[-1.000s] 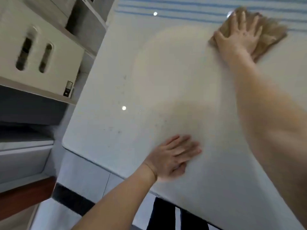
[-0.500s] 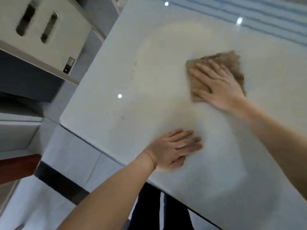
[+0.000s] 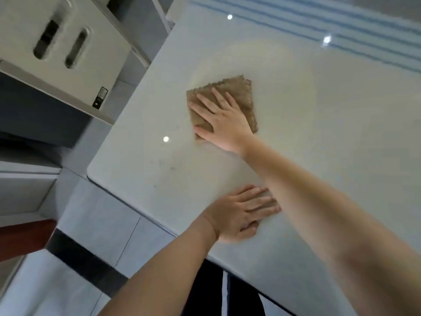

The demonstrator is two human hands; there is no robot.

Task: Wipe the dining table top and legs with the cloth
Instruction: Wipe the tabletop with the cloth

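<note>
Brown cloth (image 3: 242,92) swept back nearer under flat right hand (image 3: 224,124); left hand (image 3: 241,215) flat on bench (image 3: 319,137); top underway, legs pending.

The cloth (image 3: 242,92) lay on the tabletop (image 3: 319,133) near the frame's centre, under the right hand (image 3: 224,120). Below it, the left hand (image 3: 239,213) rested flat by the tabletop's near edge. A cabinet (image 3: 68,42) stood upper left, with the floor (image 3: 91,224) lower left.

Right grip (image 3: 225,122) flat on cloth (image 3: 243,94) (left grip (image 3: 239,213) on table (image 3: 319,144))
</note>
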